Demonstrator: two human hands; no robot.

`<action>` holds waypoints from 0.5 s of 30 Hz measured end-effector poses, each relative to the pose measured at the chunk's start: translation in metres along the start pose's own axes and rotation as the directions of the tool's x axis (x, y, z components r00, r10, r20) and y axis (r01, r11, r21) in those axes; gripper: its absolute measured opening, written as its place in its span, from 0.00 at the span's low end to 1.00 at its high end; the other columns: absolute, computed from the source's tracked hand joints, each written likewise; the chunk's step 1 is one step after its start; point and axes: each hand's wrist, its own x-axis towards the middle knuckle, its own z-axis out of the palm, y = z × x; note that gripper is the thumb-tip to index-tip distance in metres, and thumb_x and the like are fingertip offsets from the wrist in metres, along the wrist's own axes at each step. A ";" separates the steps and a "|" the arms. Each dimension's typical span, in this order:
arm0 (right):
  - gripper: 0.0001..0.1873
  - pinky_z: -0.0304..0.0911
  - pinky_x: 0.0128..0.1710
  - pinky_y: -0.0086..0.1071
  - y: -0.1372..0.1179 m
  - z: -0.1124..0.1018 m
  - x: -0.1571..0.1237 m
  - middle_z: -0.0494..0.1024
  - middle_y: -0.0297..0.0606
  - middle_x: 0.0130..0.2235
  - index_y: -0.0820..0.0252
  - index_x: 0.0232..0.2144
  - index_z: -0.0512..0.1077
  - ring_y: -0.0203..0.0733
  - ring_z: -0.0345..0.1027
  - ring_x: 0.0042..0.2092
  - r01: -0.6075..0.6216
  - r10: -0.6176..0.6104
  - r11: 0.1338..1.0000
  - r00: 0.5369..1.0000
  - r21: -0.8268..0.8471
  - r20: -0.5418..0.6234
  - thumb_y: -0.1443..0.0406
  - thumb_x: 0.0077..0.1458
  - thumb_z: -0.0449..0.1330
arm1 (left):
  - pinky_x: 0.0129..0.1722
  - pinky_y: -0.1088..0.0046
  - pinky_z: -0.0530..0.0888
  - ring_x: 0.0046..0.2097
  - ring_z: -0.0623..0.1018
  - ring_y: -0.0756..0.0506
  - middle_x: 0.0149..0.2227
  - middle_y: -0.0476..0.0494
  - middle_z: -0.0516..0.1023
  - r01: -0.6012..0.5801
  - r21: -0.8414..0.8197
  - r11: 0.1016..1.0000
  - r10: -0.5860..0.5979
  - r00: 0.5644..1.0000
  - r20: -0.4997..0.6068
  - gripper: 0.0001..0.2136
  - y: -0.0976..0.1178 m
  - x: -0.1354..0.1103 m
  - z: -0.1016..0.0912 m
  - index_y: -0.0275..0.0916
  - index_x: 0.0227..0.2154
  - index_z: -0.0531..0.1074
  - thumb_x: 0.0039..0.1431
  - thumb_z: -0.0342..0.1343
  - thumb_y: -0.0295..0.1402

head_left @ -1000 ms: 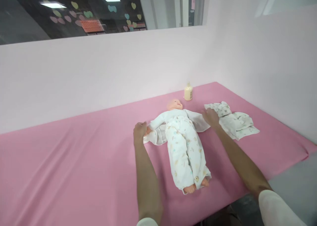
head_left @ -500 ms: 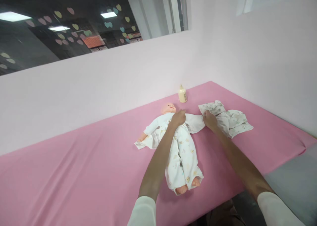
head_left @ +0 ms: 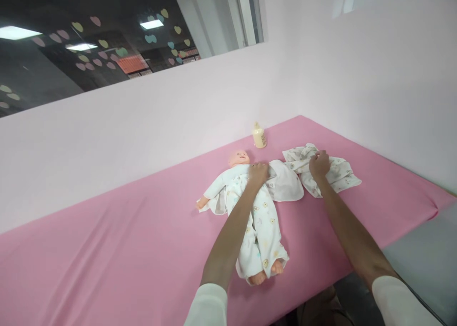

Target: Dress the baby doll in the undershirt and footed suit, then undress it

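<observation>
A baby doll (head_left: pixel 240 158) lies on its back on the pink-covered table (head_left: pixel 143 250), dressed in a white top and printed white trousers (head_left: pixel 267 221). My left hand (head_left: pixel 258 173) is closed over the doll's sleeve beside its chest; the fingertips are hidden. To the right, my right hand (head_left: pixel 320 165) is closed on a printed white baby garment (head_left: pixel 344 173) that lies crumpled there. A narrow printed strip of cloth stretches from the right hand back towards the doll's sleeve. Between the hands a plain white flap of cloth (head_left: pixel 287 185) lies spread beside the doll.
A cream-coloured bottle (head_left: pixel 259 136) stands near the wall, behind the doll. White walls (head_left: pixel 160 121) border the table at the back and right. Above is a dark window (head_left: pixel 107 31) with heart stickers. The table's front edge runs below my right forearm.
My right hand has moved right, away from the sleeve end, onto the printed garment. The white flap between the hands has spread lower. My left hand stays by the doll's chest.
</observation>
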 end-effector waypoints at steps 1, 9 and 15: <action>0.18 0.58 0.46 0.46 -0.005 0.000 -0.005 0.73 0.55 0.45 0.66 0.44 0.71 0.56 0.65 0.46 0.043 -0.043 0.998 0.999 -0.055 -0.012 0.68 0.53 0.48 | 0.55 0.57 0.68 0.55 0.74 0.35 0.51 0.30 0.75 -0.013 0.004 1.000 0.013 1.000 -0.017 0.16 0.004 0.002 0.001 0.33 0.50 0.74 0.61 0.54 0.31; 0.18 0.58 0.48 0.40 -0.049 0.002 -0.044 0.77 0.50 0.40 0.63 0.36 0.74 0.52 0.67 0.48 0.344 -0.238 0.927 0.847 -0.150 0.475 0.57 0.63 0.50 | 0.51 0.65 0.69 0.49 0.76 0.41 0.45 0.35 0.79 -0.090 -0.060 0.994 0.084 0.992 -0.098 0.15 0.022 0.013 0.010 0.35 0.43 0.78 0.62 0.46 0.25; 0.26 0.59 0.37 0.32 -0.048 0.008 -0.050 0.76 0.43 0.31 0.59 0.31 0.73 0.46 0.71 0.39 0.269 -0.175 0.961 0.775 -0.067 0.607 0.46 0.62 0.50 | 0.50 0.66 0.70 0.48 0.76 0.42 0.44 0.36 0.79 -0.120 -0.113 0.986 0.109 0.989 -0.097 0.17 0.017 0.014 0.012 0.36 0.40 0.78 0.64 0.43 0.25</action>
